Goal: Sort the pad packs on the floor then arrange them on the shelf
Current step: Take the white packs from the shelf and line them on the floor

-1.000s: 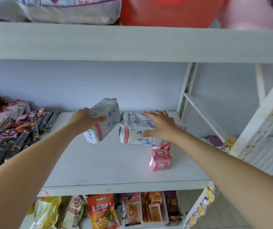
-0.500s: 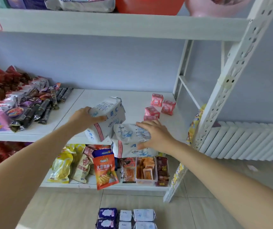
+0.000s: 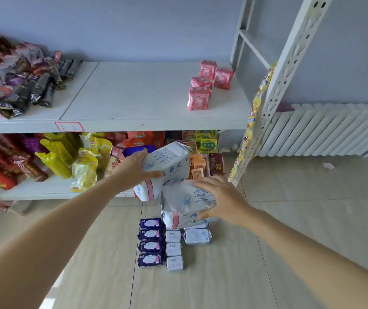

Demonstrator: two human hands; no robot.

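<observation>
White plastic pad pack with blue print and a pink stripe [image 3: 167,168] is sitting tilted in the left hand [image 3: 134,168], fingers curling round its left end, thumb lying across the front face. Right hand [image 3: 220,199] is gripping a second white pad pack with blue lettering [image 3: 185,204] from the right side, fingers spreading over its top, thumb going under its lower edge. Both packs are hanging in the air in front of the lower shelf edge, well below the white middle shelf board [image 3: 145,103], and they are touching each other at the near corners. On the pale tiled floor [image 3: 289,219], right under the hands, sorted rows are lying: a column of four dark purple pad packs [image 3: 150,241], a column of small white packs [image 3: 173,249] just beside it, and one wider white pack [image 3: 197,236] at the right. Middle board is showing a wide bare stretch between the dark snack bars [image 3: 40,85] piling at the left and the four red square packs [image 3: 205,83] clustering near the right rear; front lip is running unbroken. White perforated shelf upright [image 3: 289,63] is bounding the right side, with a yellow snack strip [image 3: 252,121] hanging along it. White ribbed radiator [image 3: 325,130] is standing past the upright. Lower shelf is crowding with yellow and red snack bags [image 3: 67,157].
</observation>
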